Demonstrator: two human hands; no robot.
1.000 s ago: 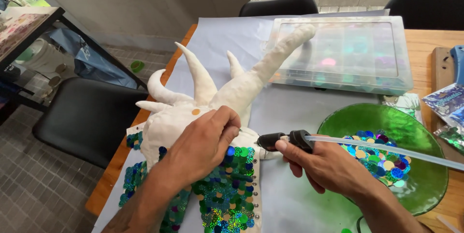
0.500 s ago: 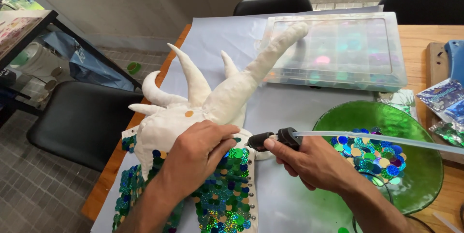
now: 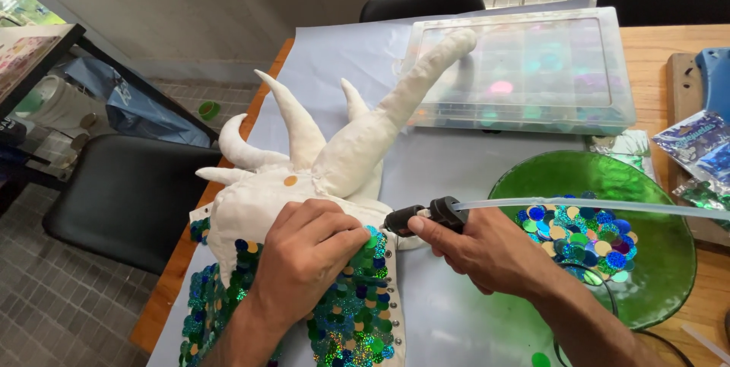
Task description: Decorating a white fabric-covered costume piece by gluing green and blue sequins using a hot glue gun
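A white stuffed figure with several horns (image 3: 319, 158) lies on a pale blue sheet (image 3: 464, 177). Its lower part is covered in blue and green sequins (image 3: 350, 321). My left hand (image 3: 308, 257) rests palm down on the figure, fingertips pressing on the sequins near the white edge. My right hand (image 3: 487, 249) grips a black glue gun (image 3: 422, 216) with a clear glue stick (image 3: 593, 206) trailing to the right. The nozzle points left and sits just beside my left fingertips.
A green glass bowl (image 3: 661, 260) holding loose blue and gold sequins sits at the right. Behind it lies a clear compartment box (image 3: 532, 70) of sequins, and sequin packets (image 3: 699, 146) at the far right. Black chairs (image 3: 129, 192) stand around the wooden table (image 3: 654, 47).
My left hand has slid a little down and right over the sequins. The glue gun nozzle has stayed close to my left fingertips. The view has shifted slightly.
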